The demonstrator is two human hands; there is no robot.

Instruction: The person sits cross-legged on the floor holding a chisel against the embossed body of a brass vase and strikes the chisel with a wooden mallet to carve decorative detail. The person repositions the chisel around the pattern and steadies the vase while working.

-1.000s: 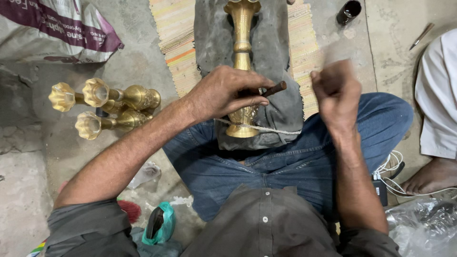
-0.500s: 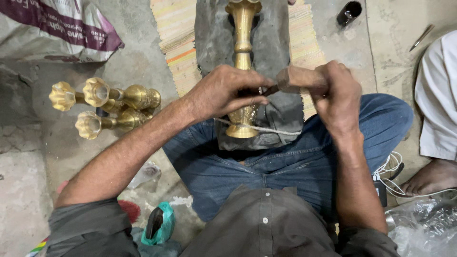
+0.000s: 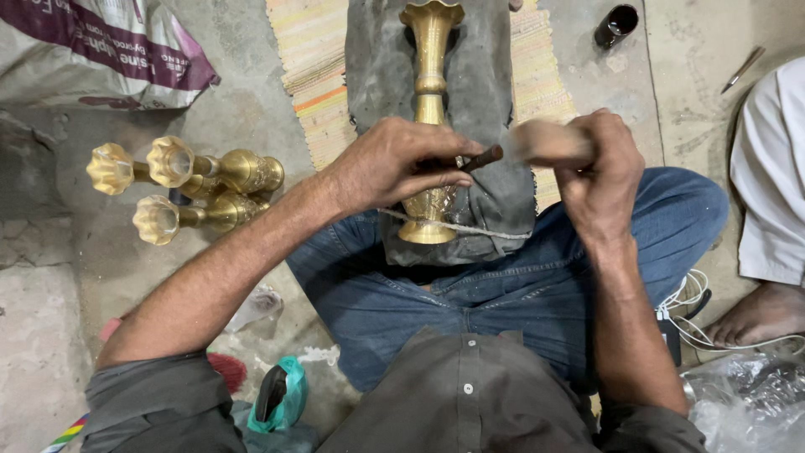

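A: Where does the brass vase (image 3: 430, 109) lie?

B: Lengthwise on a grey cloth pad (image 3: 490, 126) across the person's lap, flared mouth pointing away, round foot toward the body. A thin cord (image 3: 470, 227) runs across the pad just by the foot.

A: And the fingers relative to it?

B: The left hand (image 3: 390, 164) rests over the vase's lower body, fingers curled shut round a small dark chisel (image 3: 478, 157) whose blunt end sticks out to the right; its tip is hidden under the hand. The right hand (image 3: 599, 172) sits just right of the vase, fingers wrapped tight round a wooden mallet (image 3: 545, 143), which is blurred and almost at the chisel's end. I cannot tell whether they touch.

A: What is around?

B: A striped woven mat (image 3: 314, 75) lies under the pad on the concrete floor (image 3: 243, 109). To the left, three more brass vases (image 3: 180, 189) lie together, well apart from the hands. A dark small pot (image 3: 615, 25) stands beyond the mat, a thin metal tool (image 3: 742, 69) farther right, and another person's white sleeve (image 3: 771, 176) and bare foot (image 3: 759, 315) are at the right edge.
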